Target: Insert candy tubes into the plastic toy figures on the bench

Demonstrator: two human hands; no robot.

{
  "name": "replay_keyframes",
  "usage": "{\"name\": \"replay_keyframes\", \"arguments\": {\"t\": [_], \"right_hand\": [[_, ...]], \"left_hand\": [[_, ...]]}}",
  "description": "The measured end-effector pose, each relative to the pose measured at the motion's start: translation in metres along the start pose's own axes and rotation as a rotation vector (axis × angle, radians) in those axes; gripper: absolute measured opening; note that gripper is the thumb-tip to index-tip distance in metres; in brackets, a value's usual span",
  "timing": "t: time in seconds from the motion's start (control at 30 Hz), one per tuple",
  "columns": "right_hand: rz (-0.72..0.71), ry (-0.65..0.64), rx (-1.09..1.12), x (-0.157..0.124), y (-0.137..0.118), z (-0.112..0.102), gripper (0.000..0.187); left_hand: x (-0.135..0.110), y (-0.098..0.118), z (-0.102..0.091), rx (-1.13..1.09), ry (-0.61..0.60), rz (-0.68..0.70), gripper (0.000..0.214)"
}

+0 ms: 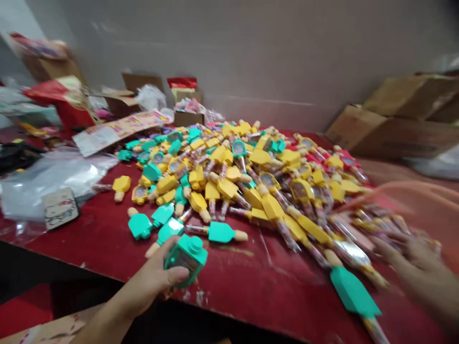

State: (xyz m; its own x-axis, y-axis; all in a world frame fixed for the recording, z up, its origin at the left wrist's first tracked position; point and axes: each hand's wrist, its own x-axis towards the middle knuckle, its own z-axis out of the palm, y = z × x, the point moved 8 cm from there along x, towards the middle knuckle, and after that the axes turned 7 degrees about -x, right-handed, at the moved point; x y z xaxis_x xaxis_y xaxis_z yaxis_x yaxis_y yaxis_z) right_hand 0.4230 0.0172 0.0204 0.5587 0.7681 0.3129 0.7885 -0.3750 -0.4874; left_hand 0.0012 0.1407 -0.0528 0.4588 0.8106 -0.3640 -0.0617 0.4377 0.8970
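At the near edge of the red table (258, 286), my left hand (152, 284) pinches a green case (196, 255), bare tabletop to its right. My right hand (418, 267) blurs among wrapped tubes (389, 222) by the orange basket (432, 203); I can't tell its grip.

A plain grey wall (251, 57) rises behind the far edge of the red table (244, 286) before me, dull light smearing faintly across it. Whitish scuffs mark the table's near edge; deep shadow lies beneath.
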Motion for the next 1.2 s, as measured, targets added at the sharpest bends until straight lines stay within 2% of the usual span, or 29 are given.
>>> {"name": "replay_keyframes", "arguments": {"t": [0.07,0.13,0.2,0.3,0.43,0.57,0.7,0.77,0.83,0.9,0.97,1.03,1.1,1.13,1.2], "right_hand": [[0.076,-0.264,0.169,-0.039,-0.008,0.025,0.042],[0.13,-0.51,0.426,-0.078,-0.034,0.051,0.036],[0.059,-0.605,0.538,-0.104,-0.065,0.064,0.028],[-0.138,-0.687,0.552,-0.121,-0.096,0.068,0.019],[-0.334,-0.759,0.546,-0.124,-0.109,0.067,0.019],[-0.442,-0.672,0.578,-0.121,-0.118,0.056,0.019],[-0.589,-0.746,0.364,-0.135,-0.13,0.056,0.007],[-0.748,-0.723,0.188,-0.145,-0.138,0.056,0.025],[-0.931,-0.627,0.03,-0.157,-0.145,0.053,0.041],[-1.061,-0.56,-0.081,-0.167,-0.149,0.052,0.046],[-1.151,-0.548,-0.13,-0.176,-0.153,0.051,0.045],[-1.205,-0.522,-0.116,-0.18,-0.157,0.046,0.042],[-1.19,-0.518,-0.08,-0.181,-0.159,0.044,0.042],[-1.159,-0.548,-0.057,-0.181,-0.159,0.045,0.043],[-1.046,-0.698,0.015,-0.185,-0.154,0.056,0.043]], "left_hand": [[-0.006,-0.025,0.042,0.026,-0.247,-0.148,0.066],[-0.01,-0.039,0.076,0.054,-0.417,-0.232,0.06],[-0.011,-0.044,0.099,0.097,-0.493,-0.253,0.054],[-0.014,-0.043,0.116,0.156,-0.514,-0.269,0.048],[-0.019,-0.045,0.118,0.177,-0.512,-0.318,0.042],[-0.023,-0.051,0.114,0.22,-0.515,-0.349,0.038],[-0.029,-0.058,0.113,0.446,-0.561,-0.288,0.034],[-0.032,-0.063,0.114,0.523,-0.584,-0.263,0.032],[-0.038,-0.072,0.116,0.524,-0.613,-0.284,0.032],[-0.043,-0.081,0.117,0.491,-0.628,-0.328,0.033],[-0.047,-0.089,0.117,0.452,-0.629,-0.374,0.035],[-0.05,-0.093,0.117,0.452,-0.63,-0.378,0.037],[-0.053,-0.094,0.117,0.518,-0.64,-0.343,0.038],[-0.054,-0.094,0.116,0.566,-0.642,-0.321,0.039],[-0.058,-0.095,0.114,0.671,-0.642,-0.269,0.041]]}}
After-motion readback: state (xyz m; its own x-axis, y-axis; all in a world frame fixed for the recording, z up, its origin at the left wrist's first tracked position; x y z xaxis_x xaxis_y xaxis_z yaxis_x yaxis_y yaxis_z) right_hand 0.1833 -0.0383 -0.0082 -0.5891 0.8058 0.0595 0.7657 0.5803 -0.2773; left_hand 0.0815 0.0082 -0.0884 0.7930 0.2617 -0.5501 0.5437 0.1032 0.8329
